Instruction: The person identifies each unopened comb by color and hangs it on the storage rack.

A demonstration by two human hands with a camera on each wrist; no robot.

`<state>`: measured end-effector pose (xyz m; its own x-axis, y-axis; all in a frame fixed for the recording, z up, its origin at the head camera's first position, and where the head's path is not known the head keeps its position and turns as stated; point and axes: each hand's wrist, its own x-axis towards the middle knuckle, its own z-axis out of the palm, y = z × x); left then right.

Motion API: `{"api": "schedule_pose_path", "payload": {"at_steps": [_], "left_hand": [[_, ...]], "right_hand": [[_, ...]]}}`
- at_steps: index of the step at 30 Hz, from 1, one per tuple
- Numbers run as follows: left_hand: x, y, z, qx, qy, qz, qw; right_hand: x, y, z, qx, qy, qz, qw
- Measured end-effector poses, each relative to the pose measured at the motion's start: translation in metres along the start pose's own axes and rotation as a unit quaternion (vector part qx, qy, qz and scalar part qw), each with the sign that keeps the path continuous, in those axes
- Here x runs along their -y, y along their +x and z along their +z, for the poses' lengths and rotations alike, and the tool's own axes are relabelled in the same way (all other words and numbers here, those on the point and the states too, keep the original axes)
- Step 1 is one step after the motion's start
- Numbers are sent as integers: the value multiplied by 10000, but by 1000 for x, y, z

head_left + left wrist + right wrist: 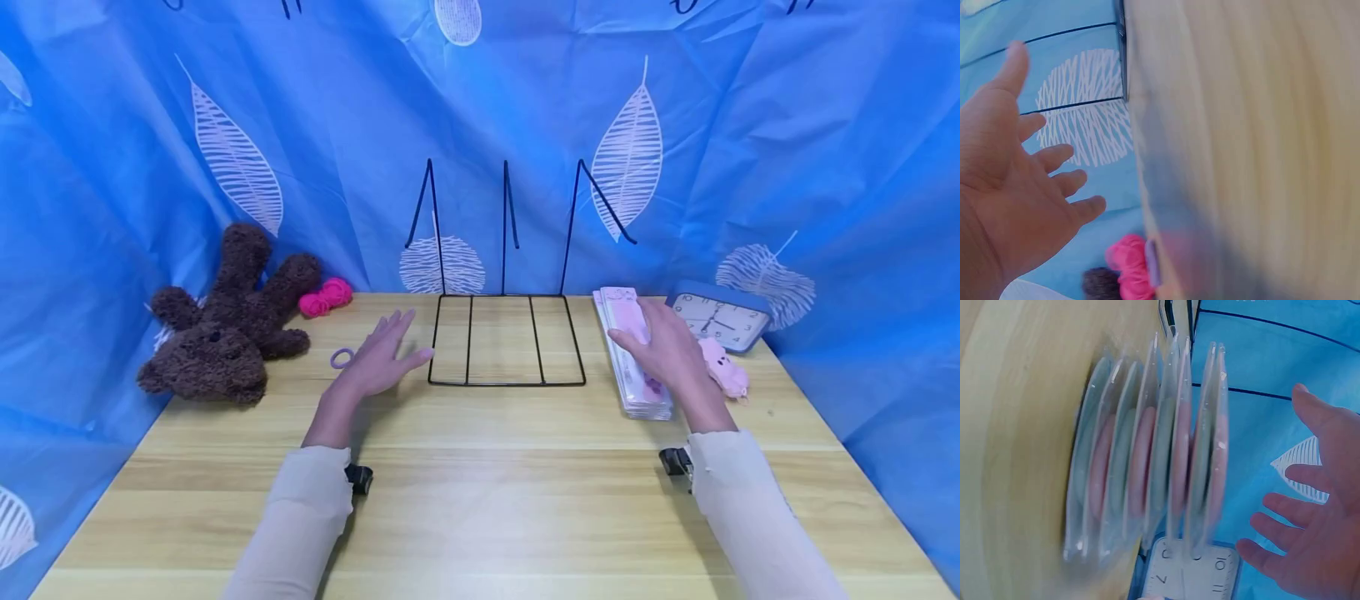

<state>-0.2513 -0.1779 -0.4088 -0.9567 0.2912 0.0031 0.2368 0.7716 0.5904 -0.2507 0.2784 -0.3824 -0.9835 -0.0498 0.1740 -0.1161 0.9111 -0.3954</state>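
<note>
Left hand (378, 362): empty, fingers apart, beside black metal-wire rack (504, 295) | Right hand (667, 346): empty, fingers apart, above pink-and-green clear-plastic packets (1147, 462), probably stacked flat for stability

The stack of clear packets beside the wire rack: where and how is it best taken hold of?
I would grip the stack by both long edges, near its middle, the right hand coming from above. It lies flat and narrow, in several layers, so squeezing across them all should limit sliding.
</note>
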Motion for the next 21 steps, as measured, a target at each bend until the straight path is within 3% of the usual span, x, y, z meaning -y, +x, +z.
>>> {"api": "schedule_pose_path", "payload": {"at_steps": [5, 10, 15, 21], "left_hand": [[7, 4, 7, 23, -889, 119, 9960], [9, 6, 16, 214, -1522, 31, 9881], [7, 5, 24, 430, -1614, -162, 9858], [10, 5, 30, 535, -1369, -237, 9889]], "right_hand": [[-5, 0, 0, 181, 436, 288, 9985], [-14, -4, 0, 410, 1101, 670, 9908], [-23, -5, 1, 649, 1383, 1040, 9828], [-32, -6, 2, 775, 1452, 1220, 9788]]}}
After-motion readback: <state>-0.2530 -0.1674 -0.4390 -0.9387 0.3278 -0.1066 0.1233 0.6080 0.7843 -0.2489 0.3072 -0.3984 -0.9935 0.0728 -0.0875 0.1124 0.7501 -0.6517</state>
